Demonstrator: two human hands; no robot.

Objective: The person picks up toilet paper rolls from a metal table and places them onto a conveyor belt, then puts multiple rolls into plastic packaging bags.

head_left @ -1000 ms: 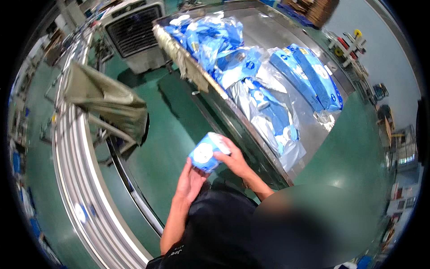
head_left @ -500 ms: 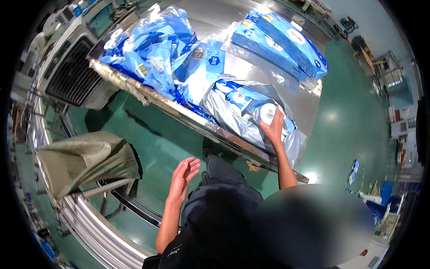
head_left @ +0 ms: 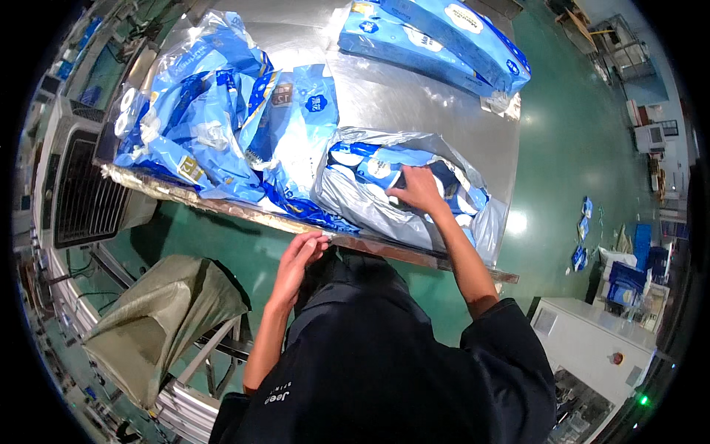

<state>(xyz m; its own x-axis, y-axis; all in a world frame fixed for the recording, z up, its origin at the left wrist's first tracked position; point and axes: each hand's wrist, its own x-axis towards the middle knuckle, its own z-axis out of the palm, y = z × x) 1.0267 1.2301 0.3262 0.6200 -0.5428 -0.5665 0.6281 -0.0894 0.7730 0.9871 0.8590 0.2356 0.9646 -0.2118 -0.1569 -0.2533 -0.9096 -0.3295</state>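
Note:
A silver-grey plastic bag (head_left: pixel 362 211) lies with its mouth gaping on the metal table (head_left: pixel 370 96). Blue-and-white wrapped packs (head_left: pixel 377 169) show inside it. My right hand (head_left: pixel 420 189) reaches into the mouth from the near right, thumb and fingers bent round something among the packs; its fingertips are partly hidden. At the table's near edge, left of the bag, my left hand (head_left: pixel 302 255) is closed, fingertips together by a small pale bit that is too small to name.
Crumpled blue plastic packaging (head_left: pixel 207 118) covers the table's left part. Long blue cartons (head_left: pixel 425 48) lie at the far right. An olive cloth (head_left: pixel 159 318) drapes over a frame at lower left. A white cabinet (head_left: pixel 592 348) stands at right; blue scraps (head_left: pixel 580 255) lie on the floor.
My right hand has shifted left across the packs, away from the white round roll end it was at. My left hand has come up to the table edge, and its fingers have closed.

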